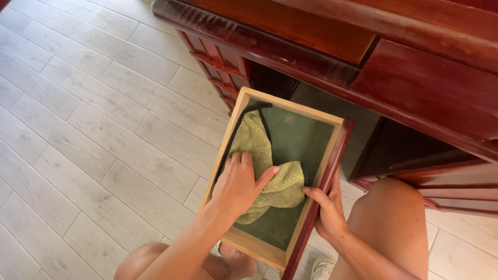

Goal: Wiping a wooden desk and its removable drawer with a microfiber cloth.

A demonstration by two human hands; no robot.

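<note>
An open wooden drawer with pale sides and a dark green lining is pulled out of a dark red wooden desk. A yellow-green cloth lies inside it over a thin black strap. My left hand presses flat on the cloth, fingers spread across its middle. My right hand grips the drawer's dark red front panel, thumb inside the drawer edge. My bare knees show below both arms.
Pale grey plank floor spreads to the left. The desk's left pedestal with ridged drawer fronts stands behind the drawer, and the desk top overhangs at upper right. A white shoe shows at the bottom edge.
</note>
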